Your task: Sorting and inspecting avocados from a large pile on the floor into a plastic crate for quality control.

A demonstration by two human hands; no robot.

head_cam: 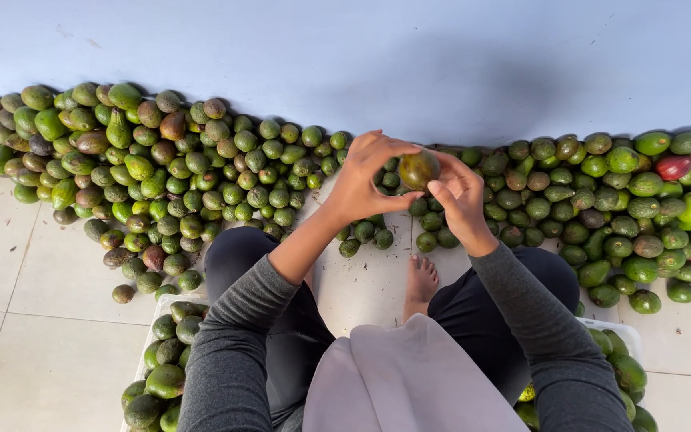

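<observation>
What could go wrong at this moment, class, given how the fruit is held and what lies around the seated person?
1. The avocado is pinched only between the fingertips of the left hand and right hand; it might slip and bruise on the tiled floor.
2. The bare foot rests near loose fruit; shifting could crush or roll some.
3. The left crate looks heaped; fruit may spill.

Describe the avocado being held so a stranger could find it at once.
Start at the long heap of avocados along the blue wall, then find the gap at its middle. There, the left hand and right hand hold one brownish-green avocado, the only fruit lifted off the floor.
</observation>
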